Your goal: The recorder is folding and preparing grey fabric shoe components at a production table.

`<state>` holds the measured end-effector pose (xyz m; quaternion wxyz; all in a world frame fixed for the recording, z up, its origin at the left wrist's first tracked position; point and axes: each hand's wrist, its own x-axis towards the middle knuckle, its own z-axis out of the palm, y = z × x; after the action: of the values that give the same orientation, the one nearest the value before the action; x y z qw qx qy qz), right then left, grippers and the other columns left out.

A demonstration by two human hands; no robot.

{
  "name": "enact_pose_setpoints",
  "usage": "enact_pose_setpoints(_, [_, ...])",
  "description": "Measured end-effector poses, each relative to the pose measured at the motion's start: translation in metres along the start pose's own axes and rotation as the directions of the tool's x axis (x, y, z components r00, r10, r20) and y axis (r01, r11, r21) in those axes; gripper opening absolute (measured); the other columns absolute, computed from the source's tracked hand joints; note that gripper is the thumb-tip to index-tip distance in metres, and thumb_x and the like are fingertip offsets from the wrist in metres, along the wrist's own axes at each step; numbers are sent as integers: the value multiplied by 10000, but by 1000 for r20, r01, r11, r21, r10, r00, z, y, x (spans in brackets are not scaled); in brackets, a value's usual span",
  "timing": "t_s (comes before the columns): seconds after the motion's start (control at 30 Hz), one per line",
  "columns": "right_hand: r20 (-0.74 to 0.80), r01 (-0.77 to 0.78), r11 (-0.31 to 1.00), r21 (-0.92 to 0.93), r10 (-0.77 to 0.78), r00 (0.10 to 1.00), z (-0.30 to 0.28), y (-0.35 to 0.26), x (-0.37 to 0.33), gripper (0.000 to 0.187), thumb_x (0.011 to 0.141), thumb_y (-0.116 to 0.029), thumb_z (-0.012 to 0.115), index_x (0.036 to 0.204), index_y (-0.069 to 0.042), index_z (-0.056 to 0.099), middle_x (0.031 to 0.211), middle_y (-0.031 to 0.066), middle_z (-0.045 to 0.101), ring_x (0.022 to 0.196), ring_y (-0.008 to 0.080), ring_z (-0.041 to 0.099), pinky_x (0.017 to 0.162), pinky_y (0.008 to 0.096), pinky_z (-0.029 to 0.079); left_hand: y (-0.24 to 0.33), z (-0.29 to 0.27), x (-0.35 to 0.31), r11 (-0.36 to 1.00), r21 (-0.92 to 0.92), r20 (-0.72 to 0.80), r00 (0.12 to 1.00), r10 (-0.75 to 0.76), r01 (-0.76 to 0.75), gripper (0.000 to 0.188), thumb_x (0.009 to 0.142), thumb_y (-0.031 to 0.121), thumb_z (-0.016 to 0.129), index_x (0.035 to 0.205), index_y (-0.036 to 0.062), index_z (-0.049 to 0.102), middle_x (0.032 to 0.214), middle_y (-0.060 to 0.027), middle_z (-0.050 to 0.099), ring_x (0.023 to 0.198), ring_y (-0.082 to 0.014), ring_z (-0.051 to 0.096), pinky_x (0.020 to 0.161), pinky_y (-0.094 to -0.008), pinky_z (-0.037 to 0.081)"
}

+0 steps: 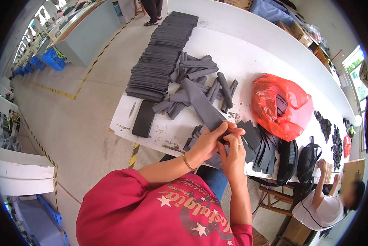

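Observation:
A long grey fabric strip (pixel 202 105) stretches from my hands up toward the far left, over other strips on the table. My left hand (pixel 212 140), with a bracelet at its wrist, is closed around the near end of that strip. Close against it, my right hand (pixel 234 155) pinches the same end between bent fingers and thumb; a ring shows on one finger. The exact edge between the fingertips is hidden. Beyond my hands lies a loose heap of rolled grey strips (pixel 198 67). Flat dark pieces (pixel 266 153) fan out just right of my right hand.
A long stack of folded grey pieces (pixel 159 53) runs along the white table's (pixel 229 53) left side, with a dark flat pile (pixel 143 119) nearer. A red plastic bag (pixel 274 104) holds dark cloth. At right are black bags (pixel 309 160) and a seated person (pixel 321 205).

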<state>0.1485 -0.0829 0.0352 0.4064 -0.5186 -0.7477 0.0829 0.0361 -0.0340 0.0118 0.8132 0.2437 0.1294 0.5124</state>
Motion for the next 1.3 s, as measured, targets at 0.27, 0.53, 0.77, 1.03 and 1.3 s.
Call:
enact_pose_setpoints(0.27, [26, 71, 997, -26, -70, 997, -12, 11, -7, 240, 768, -7, 731, 921, -11, 546, 965, 163, 578, 797, 346, 591, 641, 414, 496, 42, 6, 8, 996, 41, -83, 993, 80, -77, 351, 967, 278, 572, 1180, -1, 584, 1063, -172, 670, 1063, -290, 631, 948, -424, 488])
enact_pose_setpoints(0.53, [-72, 135, 990, 37, -132, 989, -11, 5, 0, 220, 731, 57, 720, 873, -2, 562, 930, 148, 583, 705, 307, 581, 568, 395, 475, 30, 17, -2, 985, 38, -79, 982, 171, -168, 328, 989, 312, 534, 1155, 32, 579, 965, -82, 683, 1010, -299, 658, 913, -417, 507])
enact_pose_setpoints(0.77, [-59, 144, 988, 60, -141, 988, -6, 5, 3, 217, 721, 58, 723, 861, -2, 569, 926, 141, 588, 707, 304, 588, 562, 391, 475, 18, 9, -3, 984, -62, -53, 985, 164, -167, 318, 982, 289, 550, 1143, 17, 581, 1006, -125, 684, 1078, -320, 636, 979, -432, 477])
enact_pose_setpoints(1.03, [-60, 138, 988, 66, -134, 989, -4, 6, 5, 216, 727, 57, 720, 881, 2, 579, 938, 140, 592, 731, 316, 592, 581, 391, 487, 17, 3, 0, 987, -39, -25, 987, 156, -157, 323, 984, 287, 544, 1156, 16, 584, 1026, -128, 683, 1110, -324, 620, 1008, -439, 454])
enact_pose_setpoints(1.3, [-164, -294, 726, 622, 488, 857, 21, -8, 8, 176, 826, -55, 727, 846, -9, 559, 1024, 70, 552, 898, 152, 526, 797, 250, 430, 22, 2, 11, 986, 48, -10, 987, 163, -163, 459, 997, 371, 481, 1257, -5, 536, 1246, -203, 599, 1215, -302, 545, 1056, -440, 408])
